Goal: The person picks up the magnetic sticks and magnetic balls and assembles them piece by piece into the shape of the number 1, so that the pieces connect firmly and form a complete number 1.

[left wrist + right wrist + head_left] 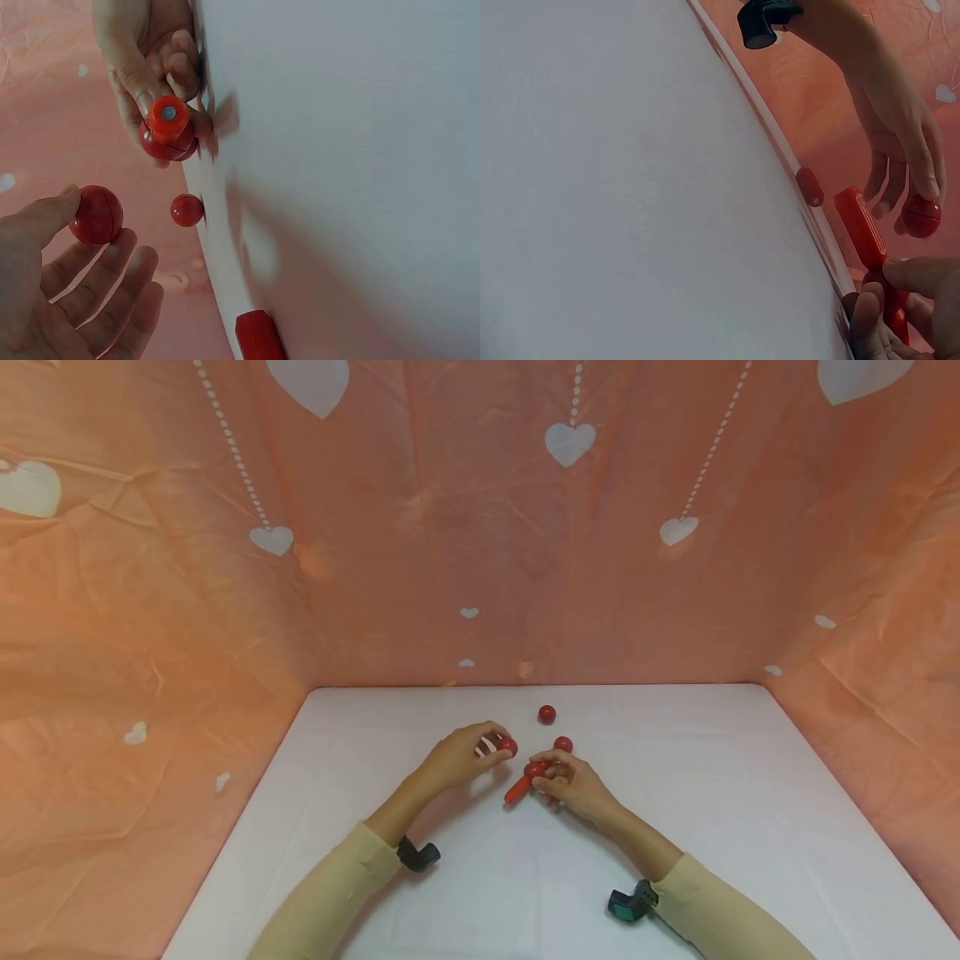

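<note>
My left hand (pixel 459 758) pinches a glossy red ball (pixel 507 747) with a seam between thumb and fingertips, above the white table. Just right of it, my right hand (pixel 583 789) grips a red ball (pixel 534 769) that has a red rod (pixel 517 791) sticking out of it. The rod's end carries a grey metal-looking disc (pixel 169 113). In the right wrist view a second red rod (pixel 897 327) extends from the gripped ball, partly behind the fingers. Beyond the right fingers shows another red ball (pixel 563 744); whether it joins that rod I cannot tell. The held pieces do not touch the left hand's ball.
A loose red ball (pixel 547 714) sits on the white table (pixel 675 752) near its back edge. Another red rod (pixel 259 337) lies on the table, hidden behind the left hand in the head view. Orange cloth (pixel 487 543) with white hearts hangs around three sides.
</note>
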The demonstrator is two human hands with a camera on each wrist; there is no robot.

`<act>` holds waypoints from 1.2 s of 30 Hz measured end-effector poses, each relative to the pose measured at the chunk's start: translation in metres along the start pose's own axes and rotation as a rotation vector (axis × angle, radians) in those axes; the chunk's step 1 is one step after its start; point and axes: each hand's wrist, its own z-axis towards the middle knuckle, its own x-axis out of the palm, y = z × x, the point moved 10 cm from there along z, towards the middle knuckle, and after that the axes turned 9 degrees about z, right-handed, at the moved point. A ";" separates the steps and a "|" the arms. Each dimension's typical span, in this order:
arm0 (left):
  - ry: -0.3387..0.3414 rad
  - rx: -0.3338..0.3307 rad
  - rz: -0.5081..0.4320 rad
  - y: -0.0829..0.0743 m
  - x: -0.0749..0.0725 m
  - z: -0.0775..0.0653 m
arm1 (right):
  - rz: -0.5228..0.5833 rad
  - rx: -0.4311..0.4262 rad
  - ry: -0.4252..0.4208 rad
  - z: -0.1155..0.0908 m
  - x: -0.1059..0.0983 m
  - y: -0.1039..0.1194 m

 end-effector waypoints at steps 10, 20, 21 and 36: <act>0.015 0.030 -0.021 0.001 0.005 -0.017 | 0.005 0.024 -0.008 -0.001 0.000 -0.001; 0.053 0.023 0.001 0.003 0.010 -0.032 | 0.012 0.019 -0.007 -0.001 -0.001 -0.003; 0.053 0.020 0.004 0.003 0.010 -0.033 | 0.014 0.019 -0.007 -0.001 -0.001 -0.003; 0.105 0.010 -0.030 0.013 0.022 -0.053 | 0.011 0.009 0.003 0.001 -0.001 -0.003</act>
